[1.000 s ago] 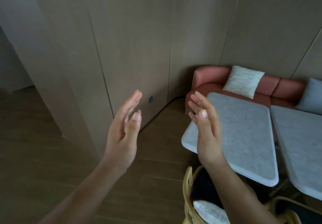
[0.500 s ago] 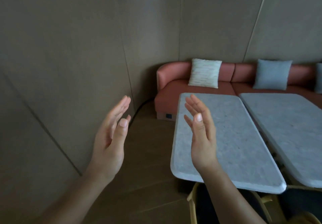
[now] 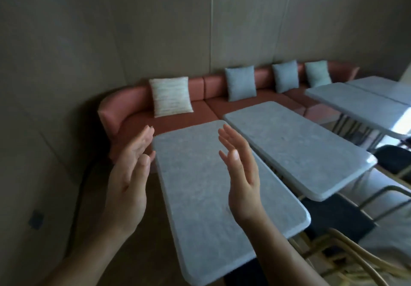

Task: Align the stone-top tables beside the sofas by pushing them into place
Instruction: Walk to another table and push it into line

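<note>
Two grey stone-top tables stand side by side in front of a long red sofa point(image 3: 178, 116). The near table point(image 3: 200, 196) runs from the sofa towards me; the second table point(image 3: 295, 147) lies just right of it with a narrow gap between them. My left hand point(image 3: 131, 174) is raised with straight fingers beside the near table's left edge, palm facing right. My right hand point(image 3: 240, 172) hangs in the air over that table's top, fingers straight, palm facing left. Neither hand touches a table or holds anything.
Two more stone-top tables point(image 3: 360, 103) stand further right along the sofa. Cushions, one cream point(image 3: 170, 95) and several blue-grey point(image 3: 241, 83), lean on the sofa back. Chairs with wooden frames point(image 3: 347, 241) sit at the tables' near ends. A panelled wall point(image 3: 55, 85) closes the left side.
The view has swung right and closer, so the near table now lies between my raised hands and more tables show. Both hands keep the same straight-fingered pose.
</note>
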